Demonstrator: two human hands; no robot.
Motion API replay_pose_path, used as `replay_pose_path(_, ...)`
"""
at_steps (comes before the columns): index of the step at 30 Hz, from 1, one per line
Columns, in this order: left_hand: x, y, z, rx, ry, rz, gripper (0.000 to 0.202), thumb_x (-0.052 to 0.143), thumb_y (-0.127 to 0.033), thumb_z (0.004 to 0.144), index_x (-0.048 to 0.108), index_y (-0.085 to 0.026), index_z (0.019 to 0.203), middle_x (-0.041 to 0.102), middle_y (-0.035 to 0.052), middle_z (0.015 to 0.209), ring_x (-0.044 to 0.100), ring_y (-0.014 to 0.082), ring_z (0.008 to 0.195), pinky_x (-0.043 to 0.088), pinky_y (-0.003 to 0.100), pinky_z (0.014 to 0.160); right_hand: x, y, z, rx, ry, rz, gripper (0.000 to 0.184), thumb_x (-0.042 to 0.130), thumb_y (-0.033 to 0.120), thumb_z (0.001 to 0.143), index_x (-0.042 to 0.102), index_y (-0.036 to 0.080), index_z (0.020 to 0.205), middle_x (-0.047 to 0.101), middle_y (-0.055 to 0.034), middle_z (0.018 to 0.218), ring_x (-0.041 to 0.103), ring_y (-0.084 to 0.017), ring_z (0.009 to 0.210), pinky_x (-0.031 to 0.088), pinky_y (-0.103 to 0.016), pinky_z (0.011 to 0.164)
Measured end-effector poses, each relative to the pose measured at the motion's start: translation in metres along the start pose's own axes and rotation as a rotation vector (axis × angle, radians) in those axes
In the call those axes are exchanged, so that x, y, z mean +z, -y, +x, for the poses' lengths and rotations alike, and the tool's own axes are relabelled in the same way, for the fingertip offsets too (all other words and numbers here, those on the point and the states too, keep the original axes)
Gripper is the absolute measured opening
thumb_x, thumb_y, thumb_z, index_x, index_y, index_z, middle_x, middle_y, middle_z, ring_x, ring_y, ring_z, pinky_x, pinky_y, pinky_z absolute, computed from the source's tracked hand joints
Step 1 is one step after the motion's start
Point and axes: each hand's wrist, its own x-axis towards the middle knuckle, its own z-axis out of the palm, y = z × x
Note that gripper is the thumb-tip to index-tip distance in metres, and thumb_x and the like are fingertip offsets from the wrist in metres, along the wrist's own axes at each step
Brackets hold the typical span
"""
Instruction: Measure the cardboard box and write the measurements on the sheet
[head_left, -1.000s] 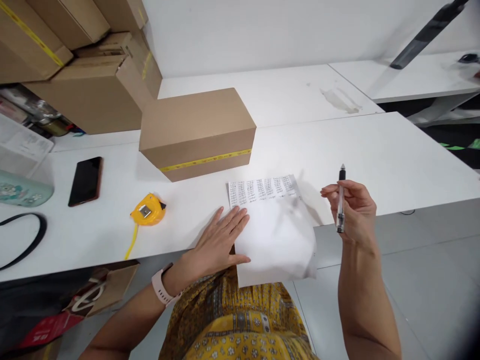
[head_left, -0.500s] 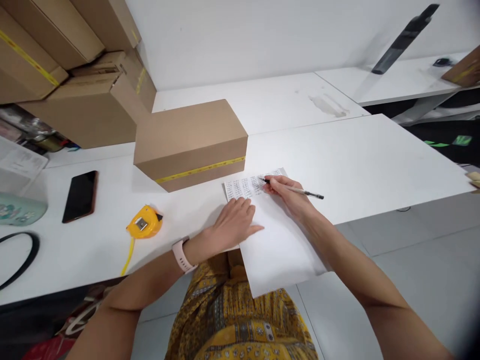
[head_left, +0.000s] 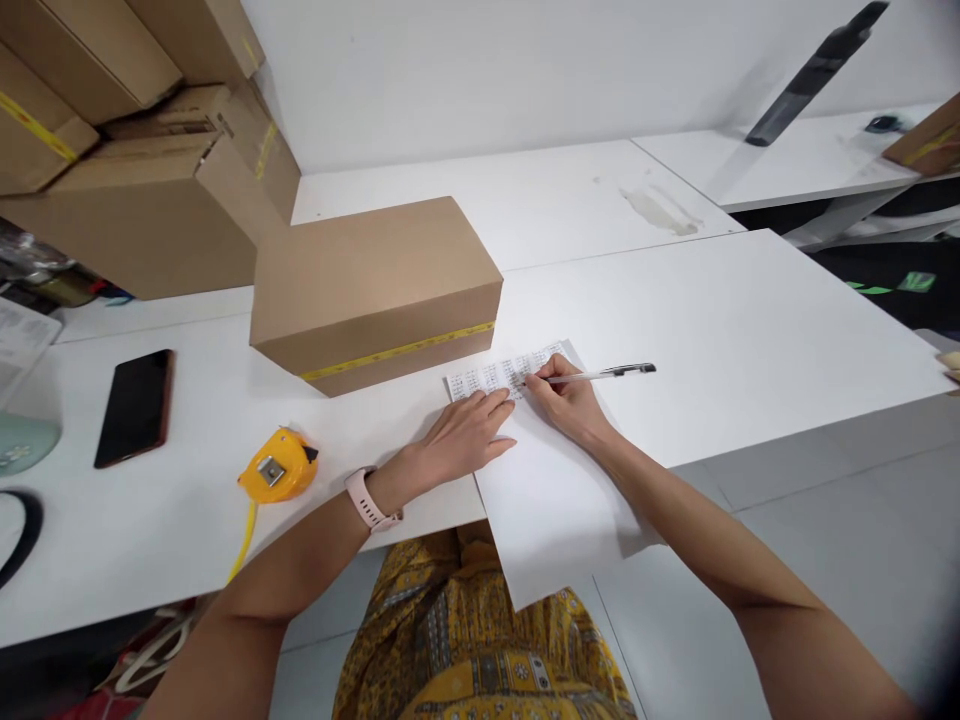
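A white sheet of paper (head_left: pixel 559 500) with rows of small handwriting along its top lies on the white table (head_left: pixel 720 330) and hangs over the near edge. My left hand (head_left: pixel 465 437) rests flat on the sheet's left side, fingers stretched out, a pink watch on the wrist. My right hand (head_left: pixel 566 398) is closed on a pen (head_left: pixel 600 375), whose tip touches the written rows. A closed cardboard box (head_left: pixel 375 285) with a yellow tape band stands just behind the paper.
A yellow tape measure (head_left: pixel 274 468) with its tape hanging over the edge lies left of my left arm. A black phone (head_left: pixel 135 405) lies further left. Stacked cardboard boxes (head_left: pixel 142 180) fill the back left. Another white table (head_left: pixel 810 155) stands at the right rear.
My right hand came down from mid-air with the pen and set the tip on the written rows. My left hand slid slightly up the sheet. The camera view shifted a little.
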Motion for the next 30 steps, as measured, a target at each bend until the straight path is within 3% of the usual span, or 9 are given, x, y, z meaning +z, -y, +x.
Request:
replay_pose_path(5, -0.001, 0.001, 0.001, 0.01, -0.013, -0.036, 0.042, 0.059, -0.032, 0.099, 0.056, -0.011, 0.135, 0.054, 0.0177, 0.15, 0.056, 0.0323, 0.13, 0.05, 0.047, 0.105, 0.003, -0.002, -0.003, -0.065, 0.002, -0.103, 0.029, 0.067, 0.036, 0.085, 0.046, 0.023, 0.07, 0.044, 0.0036, 0.066, 0.04, -0.014, 0.063, 0.033, -0.03, 0.059)
replay_pose_path(15, 0.009, 0.005, 0.0, 0.05, -0.078, 0.011, 0.037, 0.059, -0.033, 0.099, 0.06, -0.012, 0.13, 0.059, 0.0167, 0.146, 0.062, 0.0306, 0.122, 0.055, 0.045, 0.098, 0.002, -0.007, -0.002, -0.043, 0.027, -0.139, 0.026, 0.067, 0.034, 0.084, 0.048, 0.024, 0.07, 0.046, 0.0037, 0.063, 0.04, -0.013, 0.06, 0.033, -0.028, 0.055)
replay_pose_path(30, 0.008, 0.004, -0.001, 0.029, -0.083, 0.012, 0.036, 0.061, -0.032, 0.099, 0.061, -0.013, 0.129, 0.059, 0.0151, 0.146, 0.062, 0.0298, 0.123, 0.055, 0.044, 0.098, 0.002, -0.008, -0.002, -0.062, 0.029, -0.145, 0.026, 0.066, 0.034, 0.084, 0.046, 0.024, 0.069, 0.045, 0.0041, 0.063, 0.04, -0.013, 0.06, 0.032, -0.028, 0.055)
